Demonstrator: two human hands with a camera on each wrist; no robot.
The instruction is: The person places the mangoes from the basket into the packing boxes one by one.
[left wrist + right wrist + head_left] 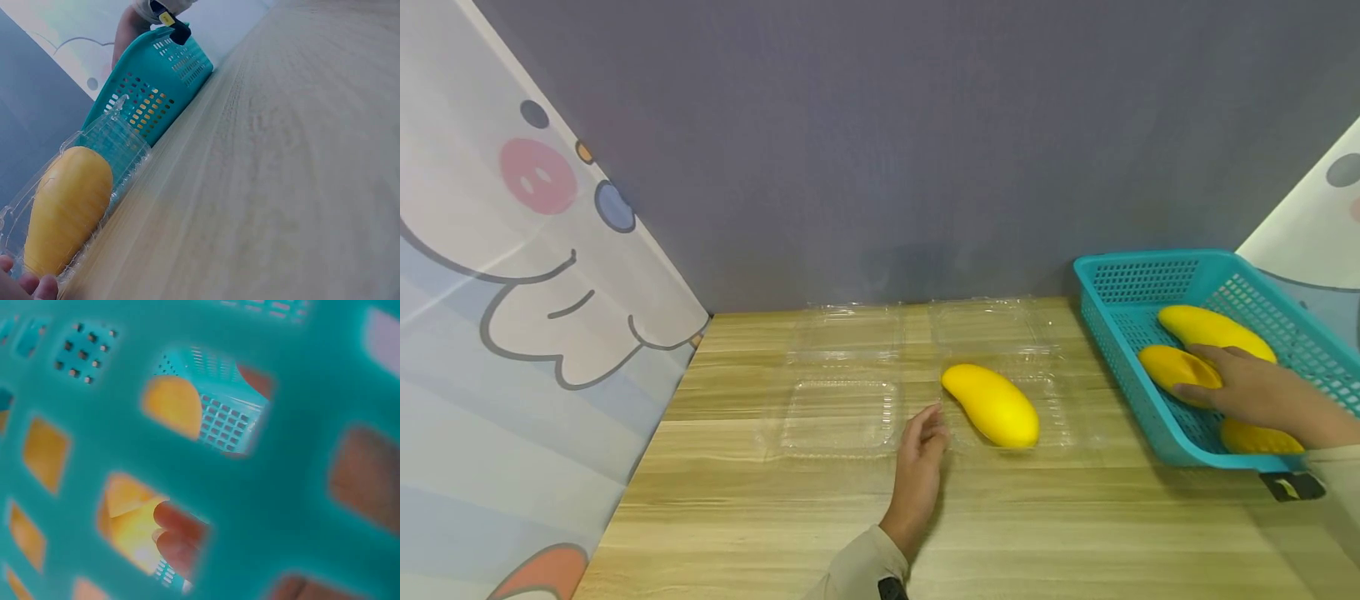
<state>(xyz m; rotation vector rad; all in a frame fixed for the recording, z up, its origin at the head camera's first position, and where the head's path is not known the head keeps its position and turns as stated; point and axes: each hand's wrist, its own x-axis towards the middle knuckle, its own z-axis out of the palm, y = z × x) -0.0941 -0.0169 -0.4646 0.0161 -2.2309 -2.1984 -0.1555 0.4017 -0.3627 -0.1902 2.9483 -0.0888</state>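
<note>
The setting is an enclosed tabletop station, arranged in the manner of a recording booth; the type of building around it cannot be determined. A wood-grain tabletop [1037, 525] occupies the lower centre of the frame, and a plain dark grey backing [880, 150] closes off the upper centre. Light sheets printed with cartoon figures bound the sides: a left sheet [452, 167] along the left edge, and a right sheet [1318, 217] at the right edge.
</note>
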